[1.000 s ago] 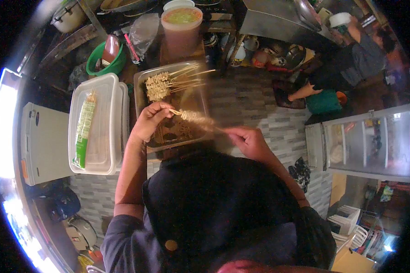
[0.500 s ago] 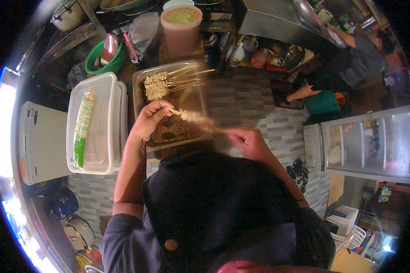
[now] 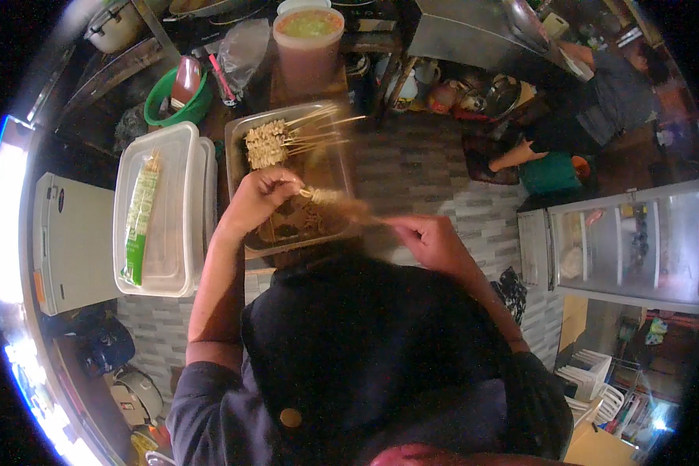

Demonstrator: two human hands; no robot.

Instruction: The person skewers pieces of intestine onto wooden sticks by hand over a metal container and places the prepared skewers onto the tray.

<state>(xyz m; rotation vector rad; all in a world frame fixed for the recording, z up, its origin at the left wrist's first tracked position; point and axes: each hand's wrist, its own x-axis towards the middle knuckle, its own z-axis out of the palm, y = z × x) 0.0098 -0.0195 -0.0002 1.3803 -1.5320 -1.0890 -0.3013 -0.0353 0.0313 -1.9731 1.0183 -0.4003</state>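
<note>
Above the plastic tub (image 3: 237,132) a skewer (image 3: 349,208) threaded with pale, folded strips of food is stretched between my hands; its middle is smeared by motion. My left hand (image 3: 264,198) pinches the food end of it over the tub's near left part. Beyond the tub's right edge, my right hand (image 3: 429,239) grips the bare stick end with fingers closed. A pile of loaded skewers (image 3: 267,144) lies in the far part of the tub, sticks pointing right. Small loose pieces of food (image 3: 314,220) rest on the tub's bottom, under the held skewer.
Left of the tub, a green-labelled pack of sticks (image 3: 141,225) lies on a white lidded container (image 3: 175,256). Behind stand a green basin (image 3: 155,105) and a bucket of reddish liquid (image 3: 309,58). Another person (image 3: 621,97) is at the far right, near an open refrigerator (image 3: 629,245).
Both hands have shifted slightly to the right, the skewer between them. The pile in the tub has stayed put.
</note>
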